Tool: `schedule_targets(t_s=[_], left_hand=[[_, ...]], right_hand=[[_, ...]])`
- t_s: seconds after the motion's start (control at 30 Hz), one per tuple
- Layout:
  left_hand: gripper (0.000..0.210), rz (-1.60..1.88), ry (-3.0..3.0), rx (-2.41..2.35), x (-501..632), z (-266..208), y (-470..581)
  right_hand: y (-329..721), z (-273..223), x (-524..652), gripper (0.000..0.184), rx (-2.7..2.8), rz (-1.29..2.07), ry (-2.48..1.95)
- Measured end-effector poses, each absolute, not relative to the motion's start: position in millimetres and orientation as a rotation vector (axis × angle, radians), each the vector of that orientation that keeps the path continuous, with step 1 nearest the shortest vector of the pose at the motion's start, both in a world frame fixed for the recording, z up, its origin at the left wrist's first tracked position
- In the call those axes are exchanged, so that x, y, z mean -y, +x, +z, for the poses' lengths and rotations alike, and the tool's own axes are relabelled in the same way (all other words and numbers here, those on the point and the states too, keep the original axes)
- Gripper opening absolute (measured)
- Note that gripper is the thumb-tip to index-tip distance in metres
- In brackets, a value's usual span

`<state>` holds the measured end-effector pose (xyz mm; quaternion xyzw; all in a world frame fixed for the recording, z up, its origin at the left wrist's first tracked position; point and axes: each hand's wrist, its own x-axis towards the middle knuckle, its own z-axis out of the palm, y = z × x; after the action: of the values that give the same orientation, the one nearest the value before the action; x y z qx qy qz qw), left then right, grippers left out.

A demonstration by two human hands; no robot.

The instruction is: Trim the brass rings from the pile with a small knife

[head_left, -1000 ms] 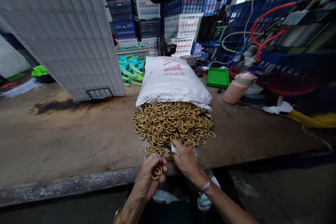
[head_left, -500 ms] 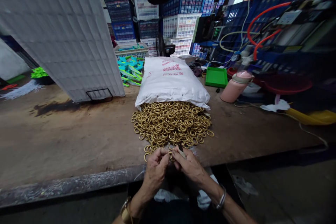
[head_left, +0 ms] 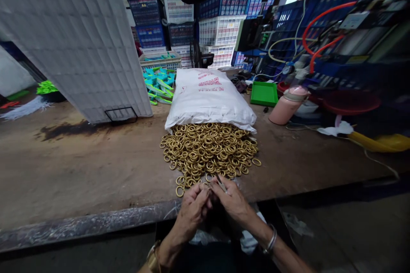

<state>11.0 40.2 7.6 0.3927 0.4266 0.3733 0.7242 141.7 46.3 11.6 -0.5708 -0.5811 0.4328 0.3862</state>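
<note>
At the table's front edge my left hand (head_left: 192, 205) is closed in a pinch on a gold-coloured ring, mostly hidden by the fingertips. Touching it, my right hand (head_left: 235, 202) is closed around a small knife-like tool (head_left: 221, 183) whose thin blade points up and away; the handle is hidden in the palm. Just beyond both hands lies a heap of gold-coloured rings (head_left: 209, 149), with a few loose ones at its near left. The rings spill from the open mouth of a white sack (head_left: 211, 102) with red print.
On the wooden table (head_left: 96, 166), a white padded panel (head_left: 80, 47) stands at the left. Turquoise and lime pieces (head_left: 158, 85) lie behind it. A green tray (head_left: 264, 94) and a pink bottle (head_left: 288, 106) stand to the right. Stacked crates (head_left: 221, 30) fill the back.
My left hand has drawn slightly down and its fingers have curled in, covering the ring that showed between the hands. The blade in my right hand has tilted left. The heap looks unchanged.
</note>
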Motion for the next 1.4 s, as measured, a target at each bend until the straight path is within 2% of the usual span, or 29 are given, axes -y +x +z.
schedule_targets(t_s=[0.13,0.27,0.5,0.9,1.1,1.2,1.4], left_hand=[[0.036,0.858,0.824,-0.919,-38.6,11.8,8.4],[0.034,0.913,0.846,-0.885,-38.6,10.3,6.3],[0.032,0.932,0.870,-0.880,-38.9,6.6,7.0],[0.034,1.019,1.122,-0.963,-36.0,0.8,4.3],[0.032,0.915,1.184,-0.942,-18.2,13.0,-0.4],[0.030,0.884,1.044,-0.865,-13.8,20.9,-2.3],[0.028,1.049,0.667,-0.883,-32.1,18.5,-13.8]], right_hand=[[146.0,5.3,-45.6,0.026,1.535,0.993,-1.540],[148.0,-0.7,-39.3,0.013,1.793,0.836,-1.557],[142.8,2.4,-34.3,0.030,1.961,0.813,-1.600],[138.3,2.9,-31.2,0.031,2.054,0.662,-1.715],[153.6,-5.6,-40.3,0.025,2.071,0.646,-1.877],[161.6,-9.7,-43.7,0.024,2.049,0.552,-1.972],[145.1,-11.4,-36.4,0.022,2.110,0.516,-1.820]])
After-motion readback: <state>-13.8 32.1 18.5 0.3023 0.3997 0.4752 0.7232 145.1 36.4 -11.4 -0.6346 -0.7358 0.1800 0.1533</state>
